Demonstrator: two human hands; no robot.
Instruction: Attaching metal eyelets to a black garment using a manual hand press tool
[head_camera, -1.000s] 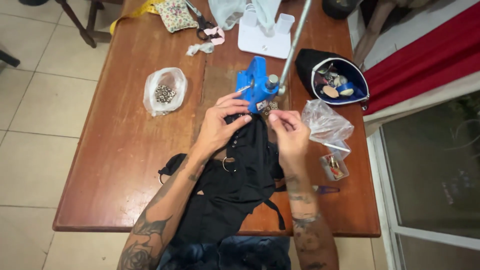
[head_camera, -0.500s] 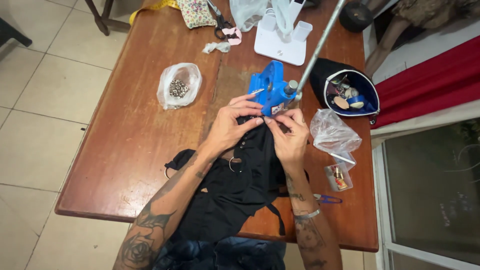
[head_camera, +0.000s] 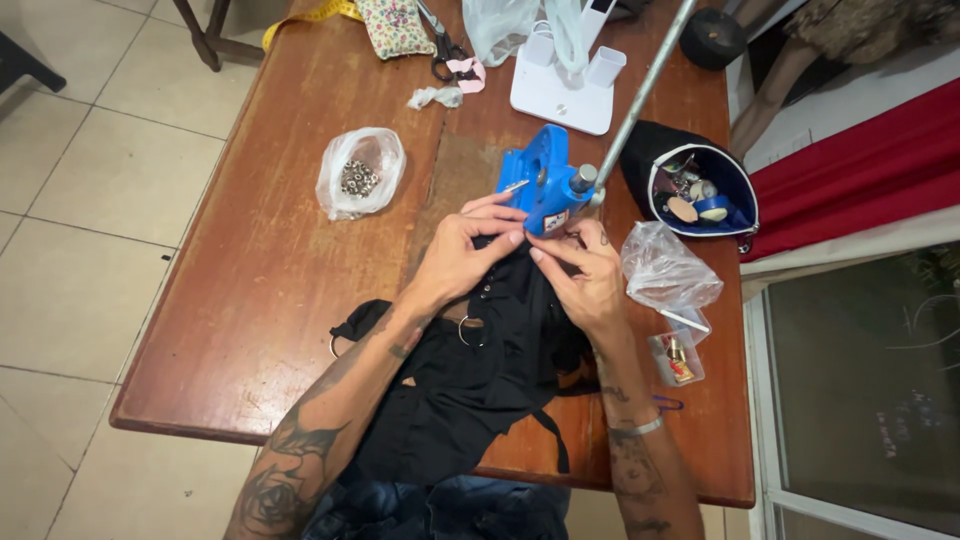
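Head view: since a second ago both hands have closed in on the blue press (head_camera: 541, 186) — left hand (head_camera: 462, 256) and right hand (head_camera: 585, 275) now pinch the black garment (head_camera: 475, 375) at its base, fingertips nearly touching. The garment is soft, matte cloth with metal rings, draped off the worn wooden table (head_camera: 250, 300). A clear bag of eyelets (head_camera: 358, 172) lies well apart.

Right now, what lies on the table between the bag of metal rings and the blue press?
In the head view, only bare wood lies between the bag and the press: a darker worn patch of the table. The white scrap sits farther back.
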